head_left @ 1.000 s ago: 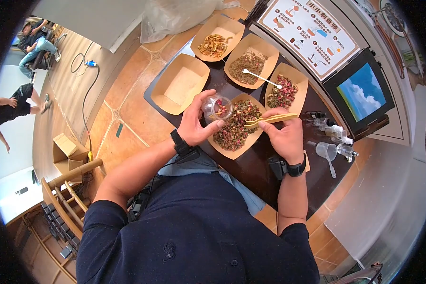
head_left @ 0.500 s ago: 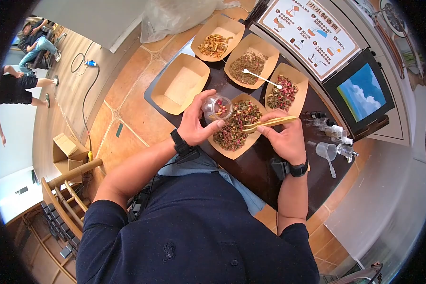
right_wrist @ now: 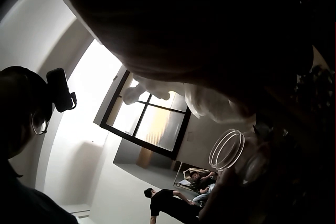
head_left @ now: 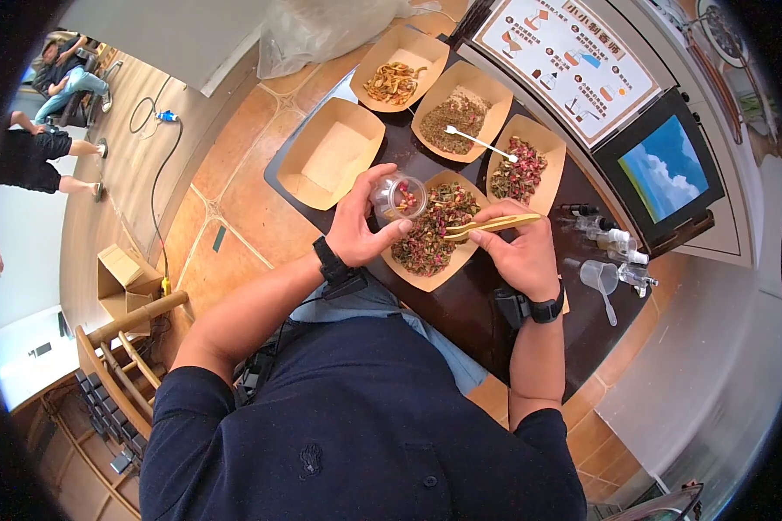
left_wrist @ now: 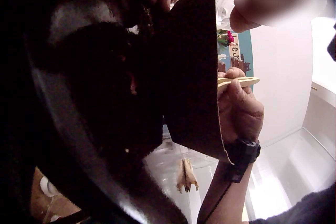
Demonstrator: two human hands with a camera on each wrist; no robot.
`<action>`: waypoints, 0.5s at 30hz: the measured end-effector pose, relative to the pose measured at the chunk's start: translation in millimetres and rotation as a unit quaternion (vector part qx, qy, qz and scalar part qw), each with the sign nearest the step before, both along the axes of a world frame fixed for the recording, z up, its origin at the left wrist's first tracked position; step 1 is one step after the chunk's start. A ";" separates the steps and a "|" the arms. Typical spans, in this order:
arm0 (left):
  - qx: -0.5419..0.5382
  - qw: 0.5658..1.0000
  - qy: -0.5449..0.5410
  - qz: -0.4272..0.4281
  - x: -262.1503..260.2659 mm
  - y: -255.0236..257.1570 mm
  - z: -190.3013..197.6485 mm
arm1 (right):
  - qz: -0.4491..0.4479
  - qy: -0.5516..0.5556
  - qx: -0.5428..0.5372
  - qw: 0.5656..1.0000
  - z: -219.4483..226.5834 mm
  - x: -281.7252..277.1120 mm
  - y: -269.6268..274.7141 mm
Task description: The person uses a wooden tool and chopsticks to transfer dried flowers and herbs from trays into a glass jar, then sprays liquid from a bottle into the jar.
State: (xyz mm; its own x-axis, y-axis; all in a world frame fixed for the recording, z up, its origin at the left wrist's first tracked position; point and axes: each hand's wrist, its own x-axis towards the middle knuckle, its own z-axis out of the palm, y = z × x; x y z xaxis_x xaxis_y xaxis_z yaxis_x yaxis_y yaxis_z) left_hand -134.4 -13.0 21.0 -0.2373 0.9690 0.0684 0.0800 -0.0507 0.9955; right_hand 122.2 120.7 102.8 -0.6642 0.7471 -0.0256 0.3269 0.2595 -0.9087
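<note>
My left hand (head_left: pixel 356 227) grips a small clear jar (head_left: pixel 399 198) with a few dried bits inside, its round mouth facing right. In my right hand (head_left: pixel 526 257) are wooden tweezers (head_left: pixel 495 224), pinched between thumb and fingers, their tips at the dried flower mix in a paper tray (head_left: pixel 427 283) just right of the jar. The left wrist view shows the right hand (left_wrist: pixel 242 109) with the tweezers (left_wrist: pixel 247 81) beyond a dark tray side. The jar's rim (right_wrist: pixel 227 149) appears in the right wrist view, where the right hand is too dark to make out.
Around the mix stand an empty paper tray (head_left: pixel 329 154) and trays of yellow pieces (head_left: pixel 395 83), brown bits with a white spoon (head_left: pixel 469 139), and red petals (head_left: pixel 519 169). Small bottles and a measuring cup (head_left: pixel 598 277) lie right. A sign and screen (head_left: pixel 666 169) stand behind.
The tweezers and right hand have shifted slightly, the tweezer tips moving a little left and down over the mix. The left hand and jar have stayed in place. In the background, a person has moved.
</note>
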 end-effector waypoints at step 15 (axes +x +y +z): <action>-0.017 1.000 0.008 -0.023 -3.2 -1.0 1.2 | 0.026 0.011 0.026 0.999 -2.4 -2.0 -1.0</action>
